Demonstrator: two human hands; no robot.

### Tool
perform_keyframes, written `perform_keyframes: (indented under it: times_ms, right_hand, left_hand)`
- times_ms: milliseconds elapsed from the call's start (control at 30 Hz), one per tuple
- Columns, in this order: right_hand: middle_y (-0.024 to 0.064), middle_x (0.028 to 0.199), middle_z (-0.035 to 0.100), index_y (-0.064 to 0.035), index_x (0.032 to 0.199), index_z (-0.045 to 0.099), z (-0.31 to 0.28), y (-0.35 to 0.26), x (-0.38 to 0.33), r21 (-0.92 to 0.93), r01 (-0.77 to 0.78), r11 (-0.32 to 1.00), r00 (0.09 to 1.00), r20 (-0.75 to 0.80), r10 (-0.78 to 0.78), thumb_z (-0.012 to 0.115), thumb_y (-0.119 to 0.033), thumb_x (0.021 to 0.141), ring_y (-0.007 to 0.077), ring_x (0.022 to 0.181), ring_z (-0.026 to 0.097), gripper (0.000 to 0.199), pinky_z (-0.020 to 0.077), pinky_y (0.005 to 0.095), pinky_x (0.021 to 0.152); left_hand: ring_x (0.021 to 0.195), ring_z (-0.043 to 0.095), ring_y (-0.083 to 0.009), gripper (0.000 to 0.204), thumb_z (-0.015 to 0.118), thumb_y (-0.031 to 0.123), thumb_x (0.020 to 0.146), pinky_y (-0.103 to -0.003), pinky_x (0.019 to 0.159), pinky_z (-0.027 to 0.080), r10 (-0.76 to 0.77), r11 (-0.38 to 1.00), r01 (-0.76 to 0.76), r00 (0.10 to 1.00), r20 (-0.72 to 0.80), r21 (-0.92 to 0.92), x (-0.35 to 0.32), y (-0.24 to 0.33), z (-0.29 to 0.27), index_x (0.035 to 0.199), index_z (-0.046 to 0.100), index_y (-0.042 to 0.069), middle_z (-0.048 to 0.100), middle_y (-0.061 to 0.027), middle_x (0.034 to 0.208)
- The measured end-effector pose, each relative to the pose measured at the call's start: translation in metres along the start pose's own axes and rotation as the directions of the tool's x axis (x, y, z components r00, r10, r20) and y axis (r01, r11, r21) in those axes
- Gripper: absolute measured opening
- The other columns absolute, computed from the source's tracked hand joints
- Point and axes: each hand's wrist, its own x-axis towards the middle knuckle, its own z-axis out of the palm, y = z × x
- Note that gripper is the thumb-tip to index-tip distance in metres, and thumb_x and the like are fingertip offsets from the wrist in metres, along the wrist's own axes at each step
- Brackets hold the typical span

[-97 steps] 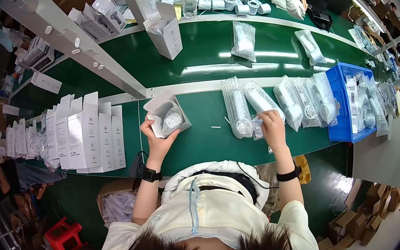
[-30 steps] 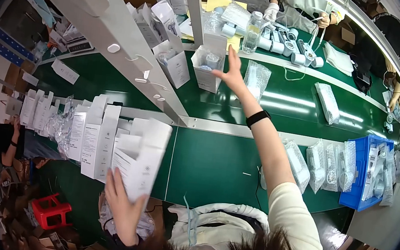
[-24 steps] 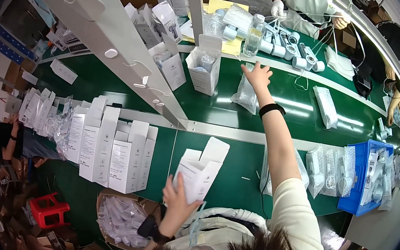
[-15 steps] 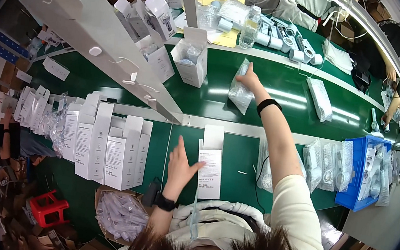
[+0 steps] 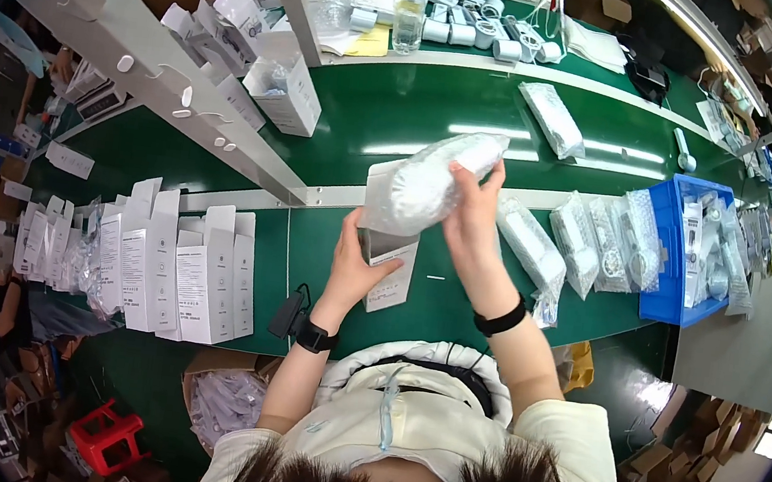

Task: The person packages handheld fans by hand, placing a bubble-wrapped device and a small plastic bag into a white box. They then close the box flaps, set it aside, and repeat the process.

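In front of me a small white carton point(image 5: 390, 287) stands on the green bench with its top flaps up. My left hand point(image 5: 353, 271) grips the carton, thumb on its near face and fingers round its left side. My right hand point(image 5: 476, 212) has its fingers closed on a bubble-wrapped package point(image 5: 434, 181), held tilted just above the carton's open top. The package covers part of the carton's mouth and flaps, and the item within the wrap cannot be made out.
White cartons point(image 5: 207, 282) stand at the left. Wrapped packages point(image 5: 574, 245) lie at right beside a blue bin point(image 5: 665, 246). A metal rail point(image 5: 334, 194) crosses behind. On the conveyor are another package point(image 5: 552, 122) and an open carton point(image 5: 292, 104); a bottle point(image 5: 408, 22) stands beyond.
My right hand has brought the bubble-wrapped package from the far conveyor surface back toward me, over the carton. My left hand has closed on the carton, which is now tilted differently. The view has shifted.
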Motion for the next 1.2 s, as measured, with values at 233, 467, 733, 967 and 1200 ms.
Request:
perform_keyframes:
  times_ms: [233, 467, 733, 967, 1200]
  right_hand:
    - [0.0167, 0.116, 0.039, -0.0102, 0.131, 0.011, -0.016, 0.054, -0.02, -0.493, 0.641, 0.588, 0.73, 0.153, -0.667, 0.068, 0.0, 0.067, 0.0282, 0.109, 0.039, 0.086, 0.0329, 0.0375, 0.093]
    - [0.0124, 0.114, 0.044, -0.0078, 0.108, 0.055, -0.029, -0.002, -0.041, -0.529, 0.848, -0.021, 0.511, 0.829, -0.225, 0.066, -0.016, 0.068, 0.0339, 0.112, 0.038, 0.043, 0.0327, 0.0398, 0.093]
    - [0.0144, 0.106, 0.049, -0.0039, 0.114, 0.049, -0.271, -0.007, -0.055, -0.903, -0.26, -0.342, 0.826, -0.024, -0.563, 0.067, -0.017, 0.067, 0.0317, 0.099, 0.046, 0.052, 0.0394, 0.0384, 0.083]
    - [0.0193, 0.096, 0.056, -0.0028, 0.099, 0.055, -0.31, -0.029, -0.064, -0.934, -0.269, -0.233, 0.923, -0.182, -0.339, 0.068, -0.014, 0.063, 0.0358, 0.089, 0.053, 0.04, 0.0433, 0.0408, 0.077]
    - [0.0146, 0.092, 0.06, -0.0047, 0.108, 0.053, -0.098, -0.103, -0.084, -0.937, 0.321, 0.141, 0.947, 0.319, -0.041, 0.058, 0.005, 0.067, 0.0245, 0.075, 0.058, 0.042, 0.0449, 0.0324, 0.065]
  left_hand:
    - [0.111, 0.043, -0.0319, 0.082, 0.082, 0.009, 0.055, -0.039, 0.089, 0.04, 0.127, 0.992, -0.117, 0.961, -0.246, 0.051, -0.01, -0.02, 0.008, 0.115, 0.026, 0.005, 0.036, -0.02, 0.121]
    - [0.113, 0.04, -0.0353, 0.078, 0.082, 0.009, 0.055, -0.043, 0.091, 0.037, 0.436, 0.892, -0.396, 0.88, -0.189, 0.216, -0.007, -0.018, 0.001, 0.107, 0.024, 0.008, 0.029, -0.0223, 0.126]
    - [0.113, 0.038, -0.0321, 0.076, 0.081, 0.008, 0.056, -0.039, 0.094, 0.031, 0.222, 0.97, -0.173, 0.919, -0.327, 0.173, -0.032, -0.052, -0.011, 0.104, 0.023, 0.009, 0.029, -0.021, 0.123]
    - [0.106, 0.043, -0.0279, 0.07, 0.082, 0.014, 0.056, -0.035, 0.09, 0.035, 0.164, 0.985, -0.148, 0.957, -0.239, 0.083, -0.042, -0.032, -0.013, 0.099, 0.027, 0.007, 0.036, -0.019, 0.115]
    - [0.08, 0.044, -0.0154, 0.063, 0.082, 0.021, 0.058, -0.028, 0.074, 0.04, 0.152, 0.988, -0.147, 0.939, -0.31, 0.04, -0.055, -0.02, -0.004, 0.093, 0.032, 0.007, 0.041, -0.0052, 0.086]
